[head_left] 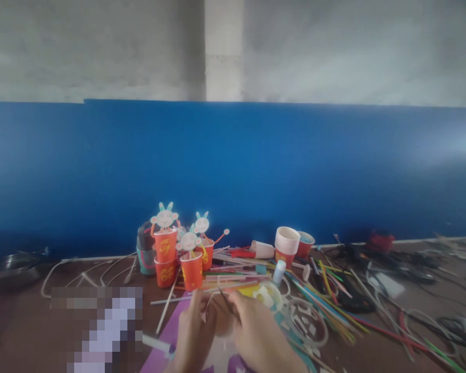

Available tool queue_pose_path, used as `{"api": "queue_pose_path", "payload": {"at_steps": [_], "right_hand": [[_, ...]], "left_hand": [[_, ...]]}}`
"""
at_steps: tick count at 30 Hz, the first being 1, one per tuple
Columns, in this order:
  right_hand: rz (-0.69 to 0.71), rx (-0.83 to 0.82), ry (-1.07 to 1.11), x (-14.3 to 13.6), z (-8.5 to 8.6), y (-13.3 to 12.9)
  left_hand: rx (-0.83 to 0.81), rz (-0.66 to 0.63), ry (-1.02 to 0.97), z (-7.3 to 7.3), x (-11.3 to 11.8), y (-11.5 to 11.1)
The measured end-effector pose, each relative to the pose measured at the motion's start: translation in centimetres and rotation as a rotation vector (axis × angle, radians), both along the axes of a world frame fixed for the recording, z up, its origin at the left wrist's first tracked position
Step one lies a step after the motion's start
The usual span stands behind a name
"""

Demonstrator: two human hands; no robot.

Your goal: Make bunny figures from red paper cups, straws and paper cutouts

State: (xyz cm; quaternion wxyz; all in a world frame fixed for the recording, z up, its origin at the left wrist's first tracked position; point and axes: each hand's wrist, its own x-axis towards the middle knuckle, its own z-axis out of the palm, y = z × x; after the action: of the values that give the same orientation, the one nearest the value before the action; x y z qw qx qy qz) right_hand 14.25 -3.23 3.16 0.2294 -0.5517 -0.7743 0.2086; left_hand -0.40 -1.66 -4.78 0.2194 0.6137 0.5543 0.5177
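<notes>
Both hands are held close together low in the middle of the head view, over a purple sheet (161, 353). My left hand (197, 327) is closed in a pinch, its fingers near a small pale piece that is too blurred to name. My right hand (254, 329) is closed around something dark and thin between thumb and fingers; I cannot make out what it is. Just beyond my hands stands a red paper cup (192, 272) with a paper rabbit figure (189, 241) rising from it. A marker (155, 342) lies left of my left hand.
Stacked red cups (166, 272) with another rabbit figure stand behind on the left. A stack of paper cups (287, 243), a glue bottle (279, 272), a tape roll (306, 322) and colourful sticks (326, 300) lie to the right. Cables spread at the far right.
</notes>
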Motion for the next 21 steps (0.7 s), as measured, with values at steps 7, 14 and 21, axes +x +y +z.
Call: {"api": "queue_pose_path", "payload": {"at_steps": [7,14,21], "right_hand": [[-0.03,-0.062,0.089,0.1,-0.3,0.4],[-0.038,0.007,-0.042,-0.3,-1.2,0.0],[-0.054,-0.065,0.073,0.3,-1.0,1.6]], "left_hand": [[-0.018,0.039,-0.002,0.5,0.1,-0.3],[-0.006,0.0,-0.133,0.3,0.2,0.2],[0.05,-0.056,-0.344,-0.4,0.5,0.8]]}}
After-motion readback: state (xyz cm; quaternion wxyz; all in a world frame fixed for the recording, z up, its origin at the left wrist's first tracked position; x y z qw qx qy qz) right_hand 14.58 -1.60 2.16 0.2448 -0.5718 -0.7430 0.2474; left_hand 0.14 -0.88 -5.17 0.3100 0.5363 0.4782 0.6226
